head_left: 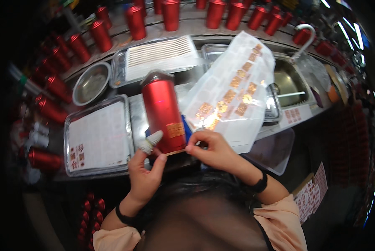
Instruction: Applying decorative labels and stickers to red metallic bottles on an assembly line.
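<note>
A shiny red metal canister (pixel 159 106) lies in front of me on a blue rest (pixel 187 125), its near end toward my hands. A gold square sticker (pixel 175 129) sits on its side near that end. My left hand (pixel 143 169) is at the canister's near left, a white-wrapped finger against it and the thumb at one end of a thin tan strip (pixel 175 152). Fingertips pinched, my right hand (pixel 210 148) holds the strip's other end. The strip crosses the canister's near edge; whether it is stuck there is unclear.
A translucent sheet (pixel 248 129) with gold stickers slopes at the right, near a sink (pixel 290 77). Left are a tray (pixel 129 138) with printed film and a metal bowl (pixel 91 85). Behind lies a striped sheet (pixel 160 56); red canisters (pixel 170 14) line the back.
</note>
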Demonstrator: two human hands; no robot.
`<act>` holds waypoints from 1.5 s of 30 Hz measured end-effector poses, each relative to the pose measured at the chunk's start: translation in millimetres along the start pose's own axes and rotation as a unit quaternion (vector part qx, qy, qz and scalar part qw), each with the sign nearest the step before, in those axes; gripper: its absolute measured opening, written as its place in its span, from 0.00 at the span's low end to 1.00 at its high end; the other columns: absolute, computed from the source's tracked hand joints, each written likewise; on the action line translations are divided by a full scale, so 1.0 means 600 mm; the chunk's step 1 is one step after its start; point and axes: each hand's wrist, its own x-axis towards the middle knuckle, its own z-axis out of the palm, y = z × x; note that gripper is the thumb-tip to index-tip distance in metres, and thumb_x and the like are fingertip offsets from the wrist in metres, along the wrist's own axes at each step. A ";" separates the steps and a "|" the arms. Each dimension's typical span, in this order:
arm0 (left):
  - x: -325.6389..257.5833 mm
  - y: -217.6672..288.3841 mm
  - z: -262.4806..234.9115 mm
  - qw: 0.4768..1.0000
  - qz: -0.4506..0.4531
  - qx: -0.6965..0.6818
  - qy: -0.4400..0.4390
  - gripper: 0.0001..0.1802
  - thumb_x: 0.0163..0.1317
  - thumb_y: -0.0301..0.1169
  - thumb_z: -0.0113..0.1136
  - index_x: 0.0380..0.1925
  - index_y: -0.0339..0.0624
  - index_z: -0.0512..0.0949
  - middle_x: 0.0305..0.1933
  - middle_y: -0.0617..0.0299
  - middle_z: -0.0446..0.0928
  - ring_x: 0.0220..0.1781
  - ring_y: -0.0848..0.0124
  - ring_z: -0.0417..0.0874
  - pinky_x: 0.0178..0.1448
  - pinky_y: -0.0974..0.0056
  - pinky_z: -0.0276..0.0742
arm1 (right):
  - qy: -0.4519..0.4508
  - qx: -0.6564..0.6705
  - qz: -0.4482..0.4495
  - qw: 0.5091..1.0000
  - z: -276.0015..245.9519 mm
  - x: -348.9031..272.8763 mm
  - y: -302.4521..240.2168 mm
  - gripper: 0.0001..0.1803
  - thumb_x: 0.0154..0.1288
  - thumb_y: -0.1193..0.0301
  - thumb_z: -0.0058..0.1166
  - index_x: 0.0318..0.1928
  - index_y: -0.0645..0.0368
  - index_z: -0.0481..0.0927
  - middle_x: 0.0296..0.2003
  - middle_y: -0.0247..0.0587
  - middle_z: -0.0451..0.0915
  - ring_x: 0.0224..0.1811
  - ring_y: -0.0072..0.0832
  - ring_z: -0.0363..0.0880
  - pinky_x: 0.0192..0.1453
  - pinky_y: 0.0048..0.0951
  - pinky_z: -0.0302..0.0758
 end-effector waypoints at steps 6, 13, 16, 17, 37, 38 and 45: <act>-0.004 -0.003 -0.003 1.000 0.017 0.017 0.004 0.28 0.61 0.19 0.60 0.63 0.40 0.75 0.33 0.71 0.74 0.35 0.82 0.71 0.47 0.73 0.69 | 0.001 0.020 0.050 0.999 -0.003 -0.004 -0.010 0.11 0.63 0.66 0.62 0.32 0.63 0.81 0.28 0.36 0.79 0.31 0.21 0.73 0.34 0.24 0.69; 0.012 0.000 -0.006 1.000 0.004 0.013 0.012 0.26 0.62 0.20 0.60 0.62 0.41 0.76 0.32 0.72 0.72 0.35 0.82 0.70 0.47 0.74 0.68 | 0.016 0.006 0.044 0.999 -0.003 0.013 -0.011 0.07 0.65 0.71 0.61 0.33 0.63 0.81 0.30 0.29 0.79 0.34 0.13 0.73 0.39 0.19 0.70; 0.011 -0.003 -0.007 1.000 -0.009 0.016 0.013 0.28 0.62 0.19 0.60 0.64 0.42 0.75 0.33 0.73 0.72 0.35 0.83 0.69 0.47 0.74 0.68 | 0.024 -0.004 0.052 0.998 -0.003 0.015 -0.002 0.06 0.65 0.72 0.61 0.33 0.63 0.81 0.30 0.29 0.79 0.34 0.13 0.73 0.40 0.18 0.70; 0.010 -0.004 -0.009 1.000 -0.025 0.014 0.012 0.29 0.62 0.19 0.59 0.65 0.42 0.74 0.33 0.73 0.72 0.35 0.83 0.69 0.47 0.74 0.68 | 0.022 -0.003 0.053 0.998 -0.002 0.015 0.001 0.06 0.65 0.72 0.61 0.33 0.63 0.81 0.30 0.29 0.79 0.34 0.13 0.73 0.40 0.18 0.70; 0.029 -0.063 -0.012 0.999 0.036 -0.008 -0.038 0.45 0.62 0.31 0.66 0.74 0.31 0.52 0.76 0.49 0.56 0.79 0.61 0.54 0.79 0.57 0.46 | 0.022 0.053 0.058 0.997 -0.009 -0.002 -0.024 0.05 0.63 0.74 0.60 0.32 0.63 0.80 0.32 0.33 0.78 0.34 0.16 0.74 0.39 0.21 0.71; 0.029 -0.066 -0.011 0.998 0.037 -0.014 -0.044 0.46 0.62 0.31 0.66 0.74 0.31 0.51 0.77 0.49 0.55 0.79 0.61 0.53 0.79 0.57 0.46 | 0.021 0.053 0.059 0.997 -0.009 -0.002 -0.027 0.05 0.63 0.74 0.60 0.32 0.63 0.80 0.32 0.33 0.78 0.34 0.16 0.74 0.39 0.21 0.71; 0.029 -0.064 -0.011 0.998 0.033 -0.027 -0.054 0.48 0.62 0.32 0.65 0.75 0.31 0.47 0.77 0.49 0.54 0.80 0.61 0.52 0.80 0.58 0.44 | 0.018 0.060 0.060 0.996 -0.012 -0.005 -0.031 0.05 0.62 0.75 0.59 0.32 0.64 0.79 0.32 0.32 0.78 0.34 0.16 0.73 0.39 0.20 0.71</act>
